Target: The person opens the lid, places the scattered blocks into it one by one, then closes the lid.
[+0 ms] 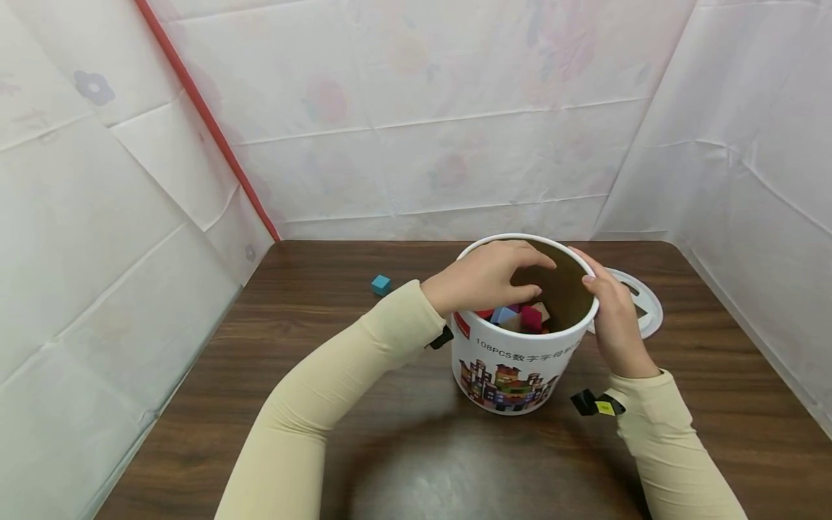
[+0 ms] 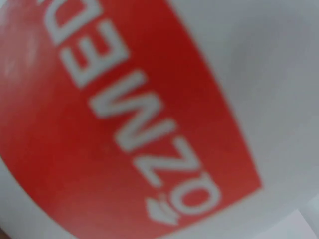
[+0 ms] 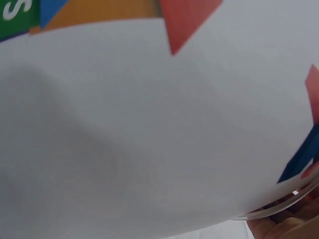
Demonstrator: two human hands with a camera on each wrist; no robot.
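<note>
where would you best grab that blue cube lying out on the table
Pinch the blue cube across two opposite flat side faces, coming straight down from above. It sits alone on the table, well left of the tub, with nothing touching it, so fingers have room on every side. Its faces look parallel, which should give a steady pinch.

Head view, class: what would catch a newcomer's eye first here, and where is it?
The white tub, printed with colourful buildings, stands mid-table on the dark wooden table. The left hand reaches into its open top over the coloured blocks, while the right hand holds the rim. A lone blue cube lies to the left, and the white lid rests behind the tub on the right.
</note>
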